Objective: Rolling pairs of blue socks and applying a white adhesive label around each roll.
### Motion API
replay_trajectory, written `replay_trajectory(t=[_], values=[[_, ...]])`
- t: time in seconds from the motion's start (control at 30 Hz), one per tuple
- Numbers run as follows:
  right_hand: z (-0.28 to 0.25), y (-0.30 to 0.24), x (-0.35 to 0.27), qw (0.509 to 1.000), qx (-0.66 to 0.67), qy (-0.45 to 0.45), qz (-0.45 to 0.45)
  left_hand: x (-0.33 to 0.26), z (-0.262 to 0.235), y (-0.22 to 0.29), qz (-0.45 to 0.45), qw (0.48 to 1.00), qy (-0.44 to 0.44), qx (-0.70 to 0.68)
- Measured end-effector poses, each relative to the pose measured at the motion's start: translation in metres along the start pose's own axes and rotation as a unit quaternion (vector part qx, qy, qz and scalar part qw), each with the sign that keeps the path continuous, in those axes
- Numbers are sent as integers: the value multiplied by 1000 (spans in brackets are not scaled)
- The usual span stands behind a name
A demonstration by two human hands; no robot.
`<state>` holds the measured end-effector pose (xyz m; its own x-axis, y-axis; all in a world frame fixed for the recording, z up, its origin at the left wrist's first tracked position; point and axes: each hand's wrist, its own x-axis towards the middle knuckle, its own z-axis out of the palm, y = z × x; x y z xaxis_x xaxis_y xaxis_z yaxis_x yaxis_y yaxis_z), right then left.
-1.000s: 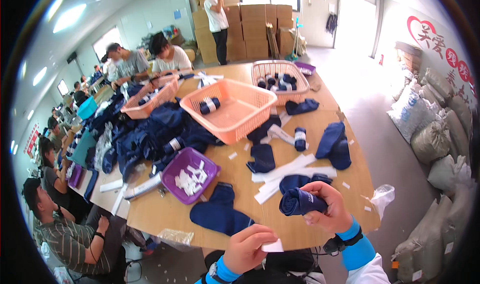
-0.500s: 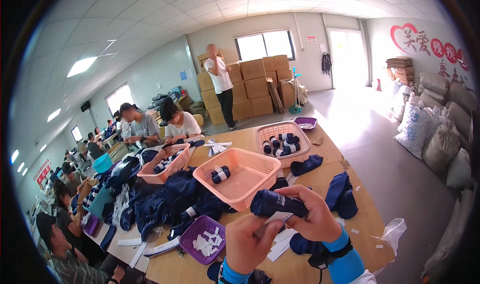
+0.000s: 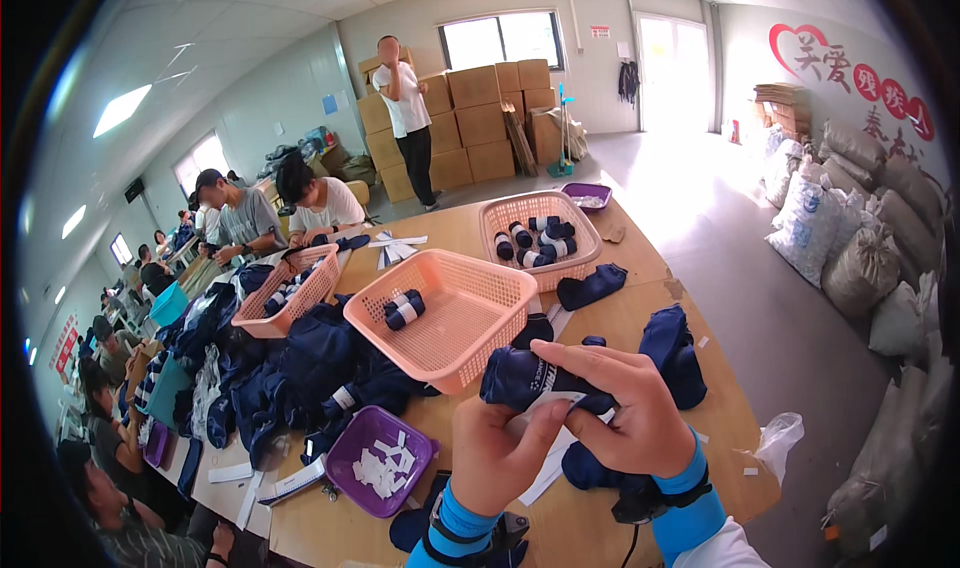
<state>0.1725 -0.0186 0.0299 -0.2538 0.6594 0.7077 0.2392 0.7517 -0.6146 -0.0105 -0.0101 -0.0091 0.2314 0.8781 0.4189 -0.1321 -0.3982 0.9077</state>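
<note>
In front of me a navy cloth roll point(image 3: 514, 376) with white print is held between both hands above the table. My left hand point(image 3: 500, 448) grips it from below on the left, the thumb pressing on a white paper strip point(image 3: 548, 402) against the roll. My right hand point(image 3: 630, 403) closes round the roll's right end, its fingers over the top and its thumb near the strip. Part of the strip is hidden by the fingers. Beneath my hands lie more white strips point(image 3: 545, 473) and a dark navy cloth piece point(image 3: 590, 468).
A pink basket point(image 3: 440, 368) holding one banded roll point(image 3: 404, 309) stands just beyond my hands. Another pink basket point(image 3: 490, 218) holds several rolls. A purple tray point(image 3: 345, 473) contains paper bits. Navy cloths point(image 3: 330, 353) are heaped at left. People point(image 3: 235, 218) sit along the table.
My view has shifted, so the table sits further left and higher in it. Both hands still hold the roll; the fingers have moved, and the paper strip now lies closer against it.
</note>
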Motion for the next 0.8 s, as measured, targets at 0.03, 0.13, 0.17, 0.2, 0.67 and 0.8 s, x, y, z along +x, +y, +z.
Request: replay_trajectory(t=[0.03,0.13,0.17,0.2,0.67,0.8], values=[[1,1,0,1000,8,8,-10,1,1,-2,16,999,-4,-32],[1,1,-1,1000,16,6,-4,3,2,-5,49,997,-6,-64],[1,1,-2,1000,17,5,-3,3,3,-6,48,997,-5,-64],[0,1,-1,1000,13,7,-4,4,3,-7,44,997,-7,-69],[5,-8,-10,992,105,33,-57,-14,9,3,59,994,-10,-92],[9,-3,-15,986,154,52,27,-11,12,6,92,994,-7,-55]])
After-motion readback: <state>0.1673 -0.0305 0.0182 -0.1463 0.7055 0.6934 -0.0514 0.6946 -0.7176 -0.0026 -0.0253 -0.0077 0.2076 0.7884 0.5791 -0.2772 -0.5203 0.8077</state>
